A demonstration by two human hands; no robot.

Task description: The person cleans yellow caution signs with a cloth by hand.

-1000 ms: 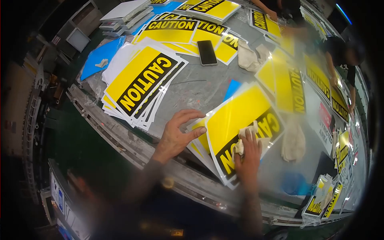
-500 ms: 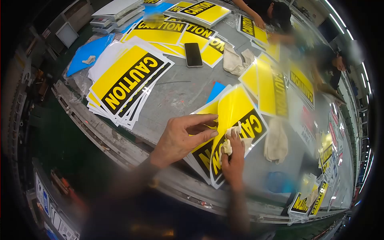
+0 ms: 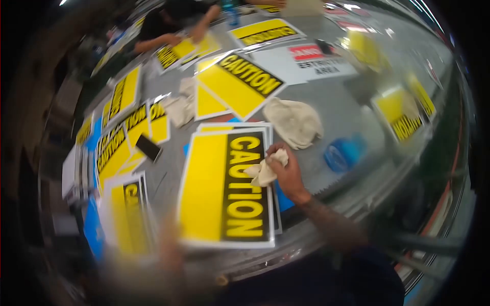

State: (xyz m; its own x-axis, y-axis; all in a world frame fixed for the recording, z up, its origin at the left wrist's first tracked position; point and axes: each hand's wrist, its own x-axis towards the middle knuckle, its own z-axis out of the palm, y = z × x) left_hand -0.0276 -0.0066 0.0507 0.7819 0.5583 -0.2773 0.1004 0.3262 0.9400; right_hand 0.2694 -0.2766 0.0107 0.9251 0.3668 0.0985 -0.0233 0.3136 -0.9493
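A yellow and black CAUTION sign [image 3: 204, 183] lies flat on a small stack in front of me. My right hand [image 3: 290, 176] is closed around a crumpled white cloth [image 3: 266, 171] at the sign's right edge. My left hand [image 3: 171, 242] is a blur by the sign's lower left corner, and its fingers cannot be made out. Left of it stands a pile of more CAUTION signs [image 3: 130, 214], partly smeared. A cream cloth glove [image 3: 293, 122] rests just beyond my right hand.
A round blue object [image 3: 344, 153], blurred, lies to the right. Farther off are a black phone [image 3: 148, 148], another cream glove [image 3: 178, 109], overlapping CAUTION signs [image 3: 240, 86] and a red-and-white sign [image 3: 316, 64]. Another person's hands [image 3: 201, 28] handle signs across the table.
The view has swung to the right. The front sign, curled up between my hands before, now lies flat. My left hand has come away from it toward the lower left; my right keeps the cloth.
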